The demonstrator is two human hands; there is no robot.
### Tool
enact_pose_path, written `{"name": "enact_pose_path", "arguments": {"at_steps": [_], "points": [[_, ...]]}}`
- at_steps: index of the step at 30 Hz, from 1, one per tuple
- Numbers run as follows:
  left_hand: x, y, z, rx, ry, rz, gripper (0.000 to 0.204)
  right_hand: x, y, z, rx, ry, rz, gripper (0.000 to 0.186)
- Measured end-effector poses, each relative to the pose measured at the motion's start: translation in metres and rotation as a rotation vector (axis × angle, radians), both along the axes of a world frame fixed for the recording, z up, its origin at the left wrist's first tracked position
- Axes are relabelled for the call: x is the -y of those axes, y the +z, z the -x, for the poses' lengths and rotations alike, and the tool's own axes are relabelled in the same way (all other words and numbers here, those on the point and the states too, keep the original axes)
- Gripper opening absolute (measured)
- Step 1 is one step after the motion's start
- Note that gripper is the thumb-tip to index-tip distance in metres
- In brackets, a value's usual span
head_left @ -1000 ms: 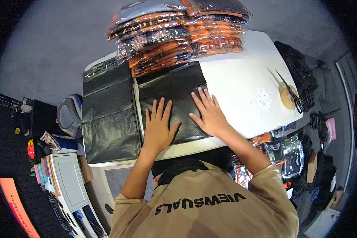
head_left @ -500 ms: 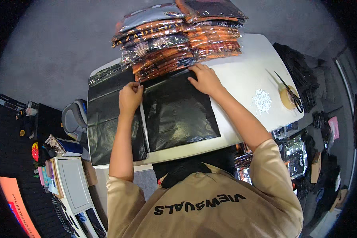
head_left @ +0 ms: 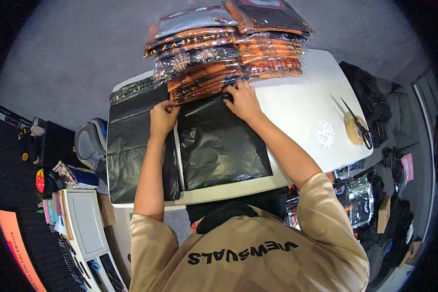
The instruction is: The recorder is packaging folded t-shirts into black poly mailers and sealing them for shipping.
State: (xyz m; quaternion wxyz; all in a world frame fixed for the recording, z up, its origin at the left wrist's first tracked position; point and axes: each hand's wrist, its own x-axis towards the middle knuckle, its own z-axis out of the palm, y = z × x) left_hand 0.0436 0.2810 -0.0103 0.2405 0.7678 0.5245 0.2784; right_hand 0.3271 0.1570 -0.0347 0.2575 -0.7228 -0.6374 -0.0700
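Observation:
A black plastic bag (head_left: 224, 146) lies flat on the white table in front of me, its surface creased and shiny. My left hand (head_left: 163, 119) pinches its far left corner, thumb and fingers together. At the far edge of the same bag, my right hand (head_left: 244, 103) grips with bent fingers, the thumb lying nearer to me on the plastic. Left of it is a stack of black plastic bags (head_left: 134, 141), partly under my left forearm. Just beyond my hands rise piles of clear-wrapped folded garments (head_left: 204, 73), mostly orange and dark. Whether the bag holds anything cannot be seen.
On the right of the white table (head_left: 297, 107) are a heap of small white pieces (head_left: 323, 134), a roll of tape (head_left: 353, 130) and black scissors (head_left: 360, 127). A grey chair (head_left: 88, 141) and white cabinet (head_left: 85, 219) stand left. Dark clothing piles (head_left: 362, 97) lie beyond the right edge.
My right hand has shifted left along the bag's far edge, its fingers more bent. My left hand stays at the corner. The whole view has shifted slightly.

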Motion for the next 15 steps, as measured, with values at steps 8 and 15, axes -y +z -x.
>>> {"name": "enact_pose_path", "arguments": {"at_steps": [8,15], "points": [[0.037,0.018,0.031,0.205,-0.21,-0.045,0.013,0.024,0.026,-0.006,-0.099,0.043,-0.102,0.033],[0.045,0.027,0.049,0.234,-0.266,-0.103,0.013,0.062,0.069,-0.042,0.005,0.238,-0.187,0.017]]}}
